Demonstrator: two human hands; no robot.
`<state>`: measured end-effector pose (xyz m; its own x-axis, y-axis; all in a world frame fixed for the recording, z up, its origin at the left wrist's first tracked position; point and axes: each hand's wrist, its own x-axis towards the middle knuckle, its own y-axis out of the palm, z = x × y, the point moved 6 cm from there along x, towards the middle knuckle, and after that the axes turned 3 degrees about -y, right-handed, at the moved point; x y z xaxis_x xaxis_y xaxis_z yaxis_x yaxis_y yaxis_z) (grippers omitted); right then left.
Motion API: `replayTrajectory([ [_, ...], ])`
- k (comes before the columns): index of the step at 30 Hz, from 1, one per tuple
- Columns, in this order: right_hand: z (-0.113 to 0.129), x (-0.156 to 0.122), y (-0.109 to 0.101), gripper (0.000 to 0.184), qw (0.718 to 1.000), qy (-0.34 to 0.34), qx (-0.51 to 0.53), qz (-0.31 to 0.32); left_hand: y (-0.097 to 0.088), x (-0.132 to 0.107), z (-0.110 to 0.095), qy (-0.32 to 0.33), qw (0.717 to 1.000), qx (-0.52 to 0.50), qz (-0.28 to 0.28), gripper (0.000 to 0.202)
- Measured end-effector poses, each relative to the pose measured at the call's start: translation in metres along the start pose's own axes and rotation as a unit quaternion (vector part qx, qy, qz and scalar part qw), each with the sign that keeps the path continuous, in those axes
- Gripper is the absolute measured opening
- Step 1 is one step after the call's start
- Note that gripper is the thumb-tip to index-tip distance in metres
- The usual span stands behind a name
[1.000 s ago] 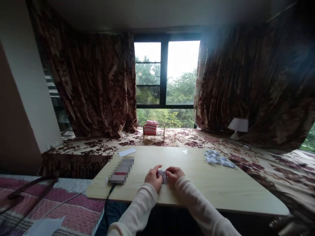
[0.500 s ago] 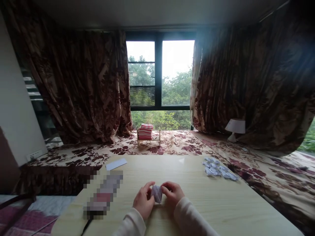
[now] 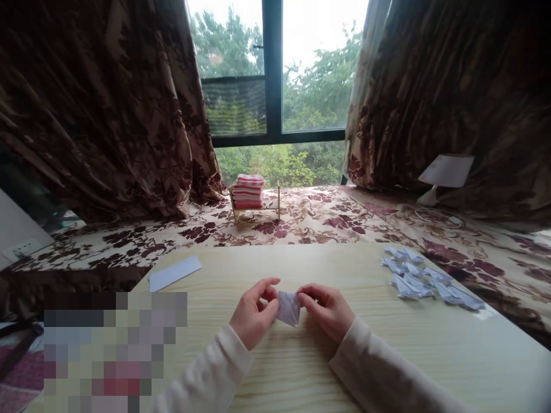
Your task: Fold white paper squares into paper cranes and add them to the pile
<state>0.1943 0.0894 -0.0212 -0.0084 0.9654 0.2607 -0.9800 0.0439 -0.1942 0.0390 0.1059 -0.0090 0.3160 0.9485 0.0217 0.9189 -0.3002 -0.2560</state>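
Observation:
Both hands meet over the middle of a light wooden table point(image 3: 370, 344). A small folded piece of pale paper point(image 3: 288, 308) is pinched between them, just above the tabletop. My left hand point(image 3: 253, 312) grips its left edge with thumb and curled fingers. My right hand point(image 3: 327, 310) pinches its right edge. Both arms wear cream sleeves.
A pile of several folded paper pieces point(image 3: 424, 281) lies at the table's right. A white paper strip point(image 3: 174, 273) lies at the far left, a blurred-out object point(image 3: 114, 350) at the near left. Beyond are a floral-covered ledge, a small rack of striped cloth point(image 3: 248, 192), a lamp point(image 3: 443, 175) and curtains.
The camera has tilted down and come closer to the table. The hands stay together on the folded paper, which now shows more between the fingers.

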Motion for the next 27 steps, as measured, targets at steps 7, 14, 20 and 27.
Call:
replayTrajectory([
  [7, 0.0, -0.01, -0.002, 0.019, 0.999, 0.004, -0.024, -0.031, 0.01, -0.013, 0.0, -0.033, 0.999, -0.017, 0.022, 0.036],
  [14, 0.03, -0.022, 0.006, 0.027, 0.986, -0.133, -0.1, 0.007, 0.013, -0.021, -0.003, -0.047, 0.998, -0.045, 0.003, 0.034],
  [20, 0.037, -0.021, 0.013, 0.037, 0.978, -0.162, -0.123, 0.046, 0.013, -0.02, -0.003, -0.037, 0.997, -0.06, -0.006, 0.034],
  [27, 0.035, -0.022, 0.011, 0.033, 0.977, -0.165, -0.129, 0.028, 0.017, -0.027, -0.005, -0.018, 0.993, -0.118, -0.016, 0.038],
])
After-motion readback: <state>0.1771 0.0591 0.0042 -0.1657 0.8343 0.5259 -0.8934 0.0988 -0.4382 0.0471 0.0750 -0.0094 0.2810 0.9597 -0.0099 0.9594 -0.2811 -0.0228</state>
